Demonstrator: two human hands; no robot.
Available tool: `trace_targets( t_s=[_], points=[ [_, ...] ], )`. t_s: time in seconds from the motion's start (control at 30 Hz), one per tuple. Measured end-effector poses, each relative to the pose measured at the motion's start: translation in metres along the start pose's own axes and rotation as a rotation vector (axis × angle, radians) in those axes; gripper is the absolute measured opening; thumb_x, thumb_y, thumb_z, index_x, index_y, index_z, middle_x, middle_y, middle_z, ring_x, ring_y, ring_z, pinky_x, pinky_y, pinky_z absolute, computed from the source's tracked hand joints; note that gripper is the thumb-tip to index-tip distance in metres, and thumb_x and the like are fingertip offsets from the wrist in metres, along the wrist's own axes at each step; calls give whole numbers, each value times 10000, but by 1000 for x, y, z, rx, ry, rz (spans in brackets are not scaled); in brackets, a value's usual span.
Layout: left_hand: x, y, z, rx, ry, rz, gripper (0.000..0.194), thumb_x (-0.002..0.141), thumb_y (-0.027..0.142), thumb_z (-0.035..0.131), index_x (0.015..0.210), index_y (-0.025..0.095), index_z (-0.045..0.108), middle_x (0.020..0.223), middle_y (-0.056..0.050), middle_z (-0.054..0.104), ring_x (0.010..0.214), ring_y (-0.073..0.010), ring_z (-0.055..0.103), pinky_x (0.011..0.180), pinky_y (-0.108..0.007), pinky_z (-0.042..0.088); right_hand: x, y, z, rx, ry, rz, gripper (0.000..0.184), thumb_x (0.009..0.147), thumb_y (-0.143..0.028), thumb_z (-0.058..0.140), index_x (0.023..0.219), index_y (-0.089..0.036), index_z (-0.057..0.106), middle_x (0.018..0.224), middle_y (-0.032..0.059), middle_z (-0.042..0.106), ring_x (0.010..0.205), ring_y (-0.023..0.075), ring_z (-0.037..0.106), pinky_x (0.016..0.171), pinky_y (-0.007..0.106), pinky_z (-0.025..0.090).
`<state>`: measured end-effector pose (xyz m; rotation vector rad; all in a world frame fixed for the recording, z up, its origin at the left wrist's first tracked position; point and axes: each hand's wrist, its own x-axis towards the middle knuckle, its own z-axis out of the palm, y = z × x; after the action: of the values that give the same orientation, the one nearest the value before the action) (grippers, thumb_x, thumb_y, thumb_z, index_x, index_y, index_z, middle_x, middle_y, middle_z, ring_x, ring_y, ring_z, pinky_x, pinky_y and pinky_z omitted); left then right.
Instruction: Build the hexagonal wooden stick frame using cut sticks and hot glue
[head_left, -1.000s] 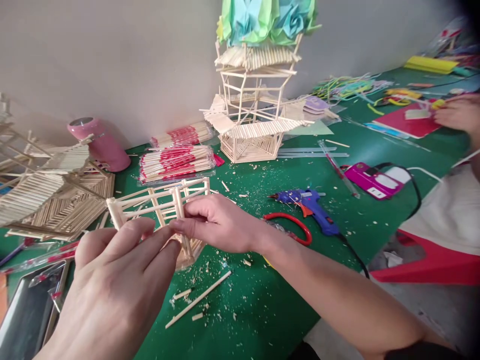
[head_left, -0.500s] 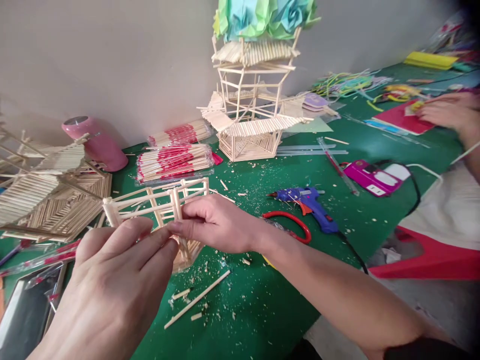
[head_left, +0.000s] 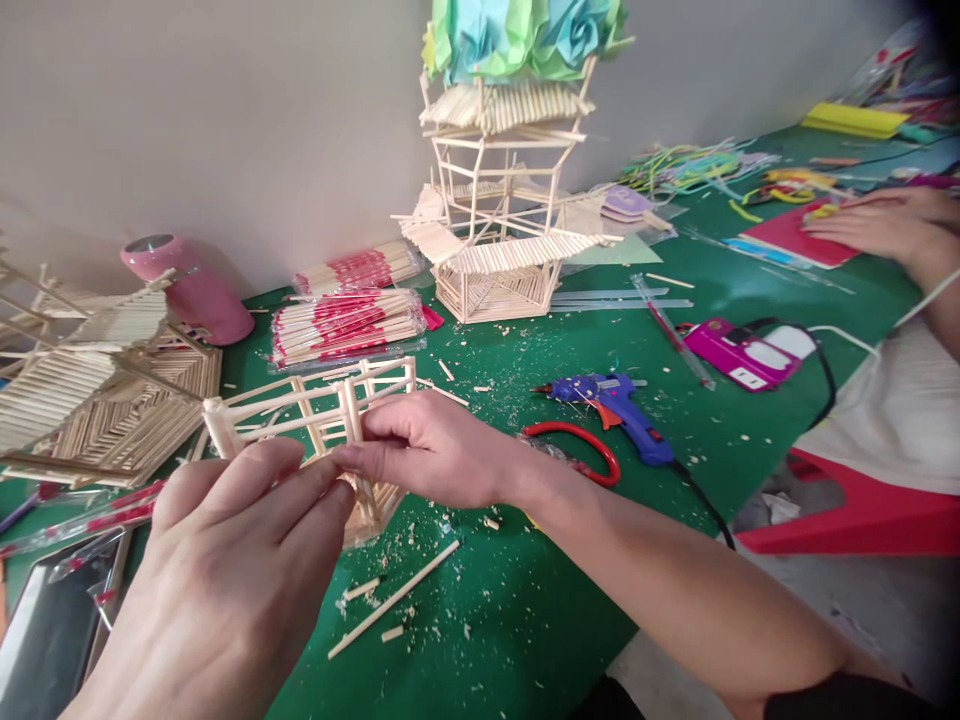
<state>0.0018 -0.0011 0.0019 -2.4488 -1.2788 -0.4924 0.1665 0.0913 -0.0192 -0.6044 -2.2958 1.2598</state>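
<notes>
A small open frame of wooden sticks [head_left: 347, 410] stands on the green table in front of me. My right hand [head_left: 427, 445] is closed with thumb and fingers about one of its corner posts. From the near left, my left hand [head_left: 247, 540] reaches to the same side, its fingers bent and closed at the frame's near face. What its fingertips pinch is hidden behind the hand. Just below the frame lie a loose stick [head_left: 394, 600] and short cut pieces, among wood crumbs.
Right of my hands lie a blue glue gun [head_left: 611, 405] and a red-handled tool [head_left: 600, 445]. Bagged sticks [head_left: 349, 325], a pink bottle [head_left: 191, 290] and a tall stick tower [head_left: 499, 260] stand behind. Another stick model [head_left: 112, 400] is left. Another person's hand [head_left: 877, 225] is at far right.
My hands stay at the frame almost unmoved. The view shifts slightly. At far right, the other person's hand has moved left onto the red sheet.
</notes>
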Motion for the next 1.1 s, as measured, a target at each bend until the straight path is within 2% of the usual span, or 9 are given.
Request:
trace_targets(
  t_s=[0.27,0.43,0.57,0.67,0.83,1.1],
  points=[
    [3,3,-6,-30,-111,-33,205,856,160,419,791,211,607,747,-50,673,839,-261,510,633,-384,333,-1,1,1,31,7,15,418,877,-435,480,567,-161,421,627,-38,421,580,76,409,555,209,316],
    [3,2,-1,-27,-22,-49,224,869,152,402,749,218,580,722,-49,679,791,-253,506,610,-370,309,0,2,1,70,22,28,421,873,-447,478,568,-166,403,607,-43,393,571,74,380,532,212,290],
    [0,-2,0,-9,21,-73,155,862,143,435,876,197,579,828,-64,711,812,-252,489,615,-355,311,4,-1,0,143,43,123,448,849,-470,504,548,-177,346,552,-69,283,509,60,289,477,210,235],
    [-3,-2,-1,-19,55,-119,164,863,153,432,888,193,589,867,-66,717,816,-257,475,638,-361,312,8,-5,-2,170,24,158,442,835,-477,519,553,-178,356,545,-71,275,505,61,277,465,211,222],
    [-1,0,-4,-64,58,-197,195,875,191,420,829,218,608,763,-18,717,782,-250,480,628,-358,300,11,-7,-4,168,15,163,425,832,-463,513,556,-180,359,558,-66,288,514,65,288,470,215,231],
    [8,-2,-5,-56,30,-140,285,861,151,391,683,194,610,747,-44,704,721,-231,488,606,-352,303,10,-7,-4,140,2,155,403,838,-457,496,570,-176,390,572,-55,315,531,72,306,473,215,238]
  ],
)
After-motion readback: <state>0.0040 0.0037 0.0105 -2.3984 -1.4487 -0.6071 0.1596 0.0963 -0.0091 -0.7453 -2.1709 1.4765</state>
